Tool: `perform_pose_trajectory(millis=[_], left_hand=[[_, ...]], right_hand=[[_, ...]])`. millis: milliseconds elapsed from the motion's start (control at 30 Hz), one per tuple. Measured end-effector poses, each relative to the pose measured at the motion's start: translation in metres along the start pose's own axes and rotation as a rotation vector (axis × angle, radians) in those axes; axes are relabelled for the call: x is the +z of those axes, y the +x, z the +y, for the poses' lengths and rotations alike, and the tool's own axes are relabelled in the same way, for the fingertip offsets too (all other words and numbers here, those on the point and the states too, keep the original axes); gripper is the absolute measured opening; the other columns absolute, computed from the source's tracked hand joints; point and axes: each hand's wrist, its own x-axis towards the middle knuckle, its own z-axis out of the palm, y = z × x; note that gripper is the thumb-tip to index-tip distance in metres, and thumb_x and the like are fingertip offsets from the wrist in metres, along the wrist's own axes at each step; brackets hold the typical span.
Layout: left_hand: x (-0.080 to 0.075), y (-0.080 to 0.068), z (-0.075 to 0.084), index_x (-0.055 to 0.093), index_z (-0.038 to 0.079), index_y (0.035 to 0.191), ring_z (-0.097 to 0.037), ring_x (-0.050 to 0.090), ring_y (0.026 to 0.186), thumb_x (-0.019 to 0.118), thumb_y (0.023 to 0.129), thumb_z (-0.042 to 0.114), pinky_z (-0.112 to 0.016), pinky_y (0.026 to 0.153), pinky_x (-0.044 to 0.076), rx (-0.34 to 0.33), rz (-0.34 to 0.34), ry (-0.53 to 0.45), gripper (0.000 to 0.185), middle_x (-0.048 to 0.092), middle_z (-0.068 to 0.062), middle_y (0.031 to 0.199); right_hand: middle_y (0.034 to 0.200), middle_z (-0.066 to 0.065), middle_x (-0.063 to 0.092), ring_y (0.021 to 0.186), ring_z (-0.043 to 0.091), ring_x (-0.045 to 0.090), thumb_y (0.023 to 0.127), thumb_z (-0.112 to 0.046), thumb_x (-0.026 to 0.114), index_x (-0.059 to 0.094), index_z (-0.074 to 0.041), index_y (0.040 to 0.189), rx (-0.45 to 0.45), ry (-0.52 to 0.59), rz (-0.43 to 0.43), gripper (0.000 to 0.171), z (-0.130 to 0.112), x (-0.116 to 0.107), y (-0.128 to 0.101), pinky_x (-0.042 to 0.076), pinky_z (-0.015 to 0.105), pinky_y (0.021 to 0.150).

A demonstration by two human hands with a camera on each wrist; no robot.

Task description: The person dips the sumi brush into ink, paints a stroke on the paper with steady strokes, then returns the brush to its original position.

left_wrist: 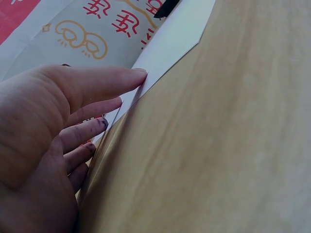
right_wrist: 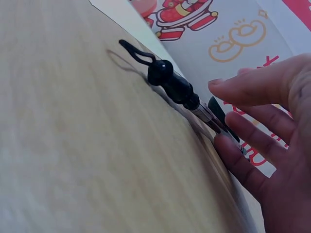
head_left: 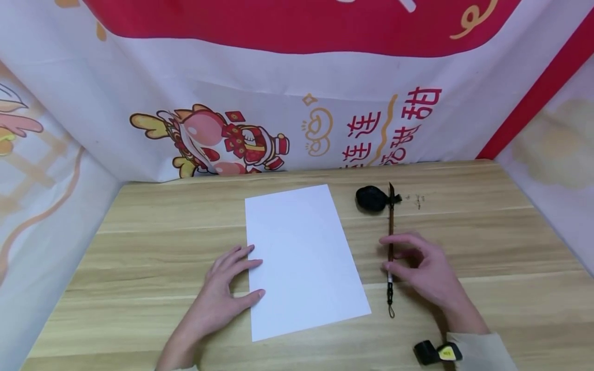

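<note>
A blank white sheet of paper (head_left: 301,263) lies on the wooden table. My left hand (head_left: 223,291) rests at its left edge, fingers spread, with thumb and fingertips on the sheet. To the right of the paper lies a calligraphy brush (head_left: 391,226) with a brown shaft, dark tip and a black end cap (right_wrist: 172,85) with a hanging loop. Its tip end lies across the narrow part of a black rounded object (head_left: 371,199). My right hand (head_left: 424,265) is over the lower shaft, thumb and fingers loosely parted around it; the thumb stands off the brush in the right wrist view.
Dark ink-like marks (head_left: 417,200) show on the table right of the black object. A small black device with a yellow label (head_left: 447,352) sits at the right wrist. Printed cloth (head_left: 287,72) hangs behind the table (head_left: 153,257) and along its sides.
</note>
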Motion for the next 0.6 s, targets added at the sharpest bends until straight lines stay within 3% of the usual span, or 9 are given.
perform_pose_trajectory(millis=[133,333,600], left_hand=[[0.0004,-0.0001,0.0007,0.072,0.024,0.138,-0.039,0.03,0.161,0.092,0.085,0.029,-0.081,0.123,0.018,-0.003,0.001,0.0,0.056,0.047,-0.001,0.17],[0.001,-0.0002,0.0007,0.072,0.025,0.137,-0.039,0.031,0.161,0.091,0.086,0.029,-0.081,0.122,0.018,0.0,0.009,0.005,0.054,0.047,-0.001,0.17],[0.0015,-0.0002,0.001,0.072,0.025,0.137,-0.038,0.031,0.161,0.089,0.088,0.032,-0.08,0.123,0.017,-0.006,0.011,0.003,0.052,0.047,0.0,0.17]], right_hand=[[0.119,0.0,0.077,0.101,0.008,0.069,0.09,-0.001,0.084,0.078,-0.02,0.121,0.003,0.001,-0.021,0.037,0.0001,0.0002,-0.0002,0.056,0.019,0.086],[0.12,-0.003,0.077,0.11,0.002,0.068,0.098,-0.002,0.074,0.079,-0.022,0.118,0.009,0.026,-0.042,0.028,-0.0003,-0.0004,-0.0007,0.054,0.017,0.092],[0.122,-0.003,0.077,0.117,-0.002,0.064,0.091,0.004,0.078,0.08,-0.021,0.118,-0.052,0.017,-0.056,0.037,-0.0018,0.0007,0.0004,0.05,0.013,0.1]])
